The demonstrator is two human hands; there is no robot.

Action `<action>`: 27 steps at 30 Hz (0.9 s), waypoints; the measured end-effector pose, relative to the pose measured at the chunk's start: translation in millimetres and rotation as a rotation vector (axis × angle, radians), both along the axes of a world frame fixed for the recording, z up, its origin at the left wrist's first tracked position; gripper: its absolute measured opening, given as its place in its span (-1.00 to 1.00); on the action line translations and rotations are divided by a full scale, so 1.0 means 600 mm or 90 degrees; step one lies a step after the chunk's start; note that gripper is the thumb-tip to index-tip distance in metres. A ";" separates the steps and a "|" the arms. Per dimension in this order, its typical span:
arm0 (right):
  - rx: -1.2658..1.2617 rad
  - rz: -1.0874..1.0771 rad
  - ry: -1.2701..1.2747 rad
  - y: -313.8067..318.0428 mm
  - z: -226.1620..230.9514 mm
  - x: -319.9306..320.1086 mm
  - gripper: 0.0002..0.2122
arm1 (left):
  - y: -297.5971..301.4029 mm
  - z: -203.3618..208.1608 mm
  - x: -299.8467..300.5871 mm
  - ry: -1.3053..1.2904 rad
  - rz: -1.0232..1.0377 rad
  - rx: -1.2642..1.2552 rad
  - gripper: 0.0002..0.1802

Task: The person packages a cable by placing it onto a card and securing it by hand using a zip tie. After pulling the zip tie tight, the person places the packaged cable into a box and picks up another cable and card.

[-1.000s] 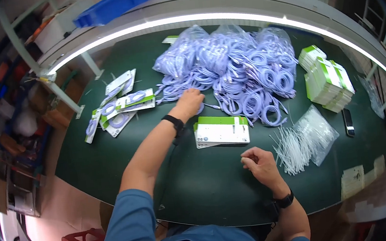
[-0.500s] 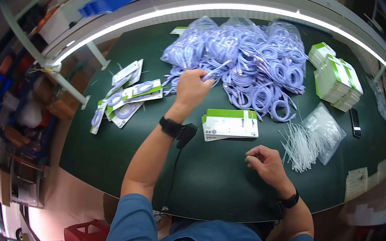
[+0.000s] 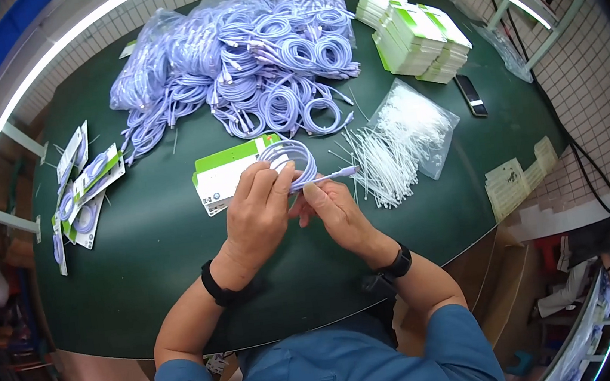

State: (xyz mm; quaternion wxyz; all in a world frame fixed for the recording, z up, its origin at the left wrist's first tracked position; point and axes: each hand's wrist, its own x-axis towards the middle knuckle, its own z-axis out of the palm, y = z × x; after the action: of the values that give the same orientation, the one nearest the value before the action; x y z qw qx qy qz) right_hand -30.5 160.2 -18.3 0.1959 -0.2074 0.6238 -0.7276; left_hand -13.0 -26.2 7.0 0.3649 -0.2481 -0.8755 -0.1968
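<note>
Head view: hands (image 3: 256, 209) hold coiled cable (image 3: 308, 163), well inside table edge (image 3: 101, 351).

Head cam: wide, looking down

L cam of side-by-side fisheye pair, on person's head. Looks down + fwd over green table (image 3: 137, 300); pic upright, unmirrored. L hand (image 3: 256, 209) & R hand (image 3: 340, 220) approx. ctr, fairly close; forearms (image 3: 425, 284) from btm, blue shirt (image 3: 303, 375) at lower edge. Tiled wall (image 3: 580, 99) bends at R rim.
</note>
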 end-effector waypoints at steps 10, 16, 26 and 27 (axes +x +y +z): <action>0.036 -0.049 0.000 0.005 0.001 -0.001 -0.51 | -0.002 -0.024 0.013 0.011 -0.035 -0.015 -0.40; 0.036 -0.045 -0.033 0.008 -0.008 -0.012 -0.50 | -0.004 -0.030 0.009 -0.042 -0.064 0.023 -0.39; -0.078 -0.066 -0.063 -0.001 0.003 -0.004 -0.63 | 0.002 -0.017 0.031 -0.185 -0.102 0.162 -0.56; -0.116 -0.085 -0.018 -0.008 0.009 0.004 -0.64 | 0.005 -0.017 0.034 -0.243 -0.117 0.236 -0.56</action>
State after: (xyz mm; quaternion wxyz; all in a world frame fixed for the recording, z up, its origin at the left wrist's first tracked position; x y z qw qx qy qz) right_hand -28.3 155.2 -13.1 0.1358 -0.1719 0.5645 -0.7958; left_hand 7.1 -23.4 -3.0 0.2133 -0.2137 -0.8514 -0.4289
